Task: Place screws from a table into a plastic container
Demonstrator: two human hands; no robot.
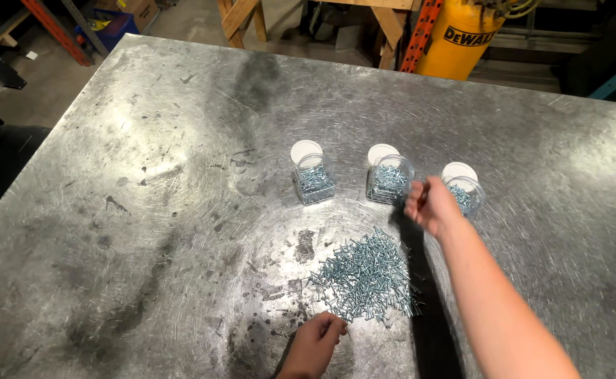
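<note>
the right hand (431, 203), fingers curled shut on something too small to tell, hangs between the middle clear plastic jar (389, 179) and right-hand clear plastic jar (465, 194), while the left hand (316, 344) pinches at the edge of the heap of small silvery screws (365, 277) on the scratched steel desk (146, 210), best picking one at a time.

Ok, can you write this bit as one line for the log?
left hand: at near edge of screw pile | right hand: raised between middle jar and right jar | jars: open

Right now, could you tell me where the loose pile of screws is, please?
The screw pile lies on the metal table near its front edge, in front of the three jars, between the left hand and the right forearm.
</note>
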